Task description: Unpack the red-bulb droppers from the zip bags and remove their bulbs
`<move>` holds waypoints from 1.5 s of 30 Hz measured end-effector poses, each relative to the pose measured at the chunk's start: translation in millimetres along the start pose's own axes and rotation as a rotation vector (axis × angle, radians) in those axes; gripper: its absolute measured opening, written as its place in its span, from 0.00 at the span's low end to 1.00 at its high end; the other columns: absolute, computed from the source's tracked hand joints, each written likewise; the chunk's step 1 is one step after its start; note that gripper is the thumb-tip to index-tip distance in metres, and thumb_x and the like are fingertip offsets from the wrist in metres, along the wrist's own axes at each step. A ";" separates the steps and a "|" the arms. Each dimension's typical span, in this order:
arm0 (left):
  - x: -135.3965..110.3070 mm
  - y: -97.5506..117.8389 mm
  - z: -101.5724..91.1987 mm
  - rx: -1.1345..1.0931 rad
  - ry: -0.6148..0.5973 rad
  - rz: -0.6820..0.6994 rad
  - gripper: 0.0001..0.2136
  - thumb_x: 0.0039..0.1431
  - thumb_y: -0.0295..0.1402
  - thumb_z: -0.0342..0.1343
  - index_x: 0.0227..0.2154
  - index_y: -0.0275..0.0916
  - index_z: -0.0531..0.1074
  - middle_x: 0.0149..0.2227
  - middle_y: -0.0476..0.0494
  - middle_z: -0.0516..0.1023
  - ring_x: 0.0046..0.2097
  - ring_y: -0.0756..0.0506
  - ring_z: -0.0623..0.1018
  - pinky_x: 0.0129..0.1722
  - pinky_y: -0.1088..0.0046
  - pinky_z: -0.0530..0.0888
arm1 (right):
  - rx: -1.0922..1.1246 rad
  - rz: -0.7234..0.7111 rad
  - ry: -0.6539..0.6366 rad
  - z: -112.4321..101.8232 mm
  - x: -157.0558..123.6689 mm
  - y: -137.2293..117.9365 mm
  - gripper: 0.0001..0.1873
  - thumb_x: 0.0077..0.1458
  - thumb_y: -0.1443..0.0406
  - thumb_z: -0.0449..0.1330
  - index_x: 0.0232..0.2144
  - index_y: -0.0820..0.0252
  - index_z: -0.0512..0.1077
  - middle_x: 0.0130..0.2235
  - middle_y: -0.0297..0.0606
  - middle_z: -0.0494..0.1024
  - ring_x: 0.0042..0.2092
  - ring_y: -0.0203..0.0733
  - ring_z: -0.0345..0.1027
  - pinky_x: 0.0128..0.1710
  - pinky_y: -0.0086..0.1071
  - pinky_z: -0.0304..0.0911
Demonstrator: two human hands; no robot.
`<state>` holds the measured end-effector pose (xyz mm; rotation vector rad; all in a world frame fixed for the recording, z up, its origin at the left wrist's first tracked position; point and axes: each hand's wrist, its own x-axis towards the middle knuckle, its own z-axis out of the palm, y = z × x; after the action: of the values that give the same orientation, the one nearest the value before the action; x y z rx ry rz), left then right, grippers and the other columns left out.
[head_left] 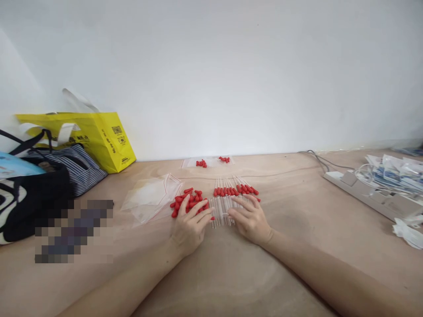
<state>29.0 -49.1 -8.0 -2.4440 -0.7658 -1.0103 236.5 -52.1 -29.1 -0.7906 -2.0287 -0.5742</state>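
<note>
My left hand rests over the right part of a pile of red rubber bulbs, fingers apart. A small red tip shows by its fingertips, beside a row of bare glass dropper tubes. At the right side of that row lies my right hand, its fingers spread over the tubes and hiding some of them. Just beyond the tubes, several droppers with red bulbs lie side by side, bulbs toward me and thin glass tips pointing away.
Clear zip bags lie left of the bulbs. Farther back, another bag has red bulbs at it. A yellow bag and striped bag stand left. At right are a power strip and packaged items.
</note>
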 end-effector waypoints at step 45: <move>8.5 6.8 7.6 -0.216 -0.167 -0.151 0.04 0.53 0.30 0.49 0.26 0.40 0.68 0.32 0.47 0.71 0.37 0.47 0.68 0.42 0.66 0.64 | -0.063 0.963 -0.518 9.1 28.0 86.4 0.09 0.47 0.64 0.54 0.27 0.62 0.72 0.29 0.41 0.75 0.32 0.40 0.68 0.27 0.28 0.58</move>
<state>42.1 -47.5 -7.7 -2.7167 -0.9526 -0.9980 281.1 22.6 -1.4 -1.9262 -1.7534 0.1462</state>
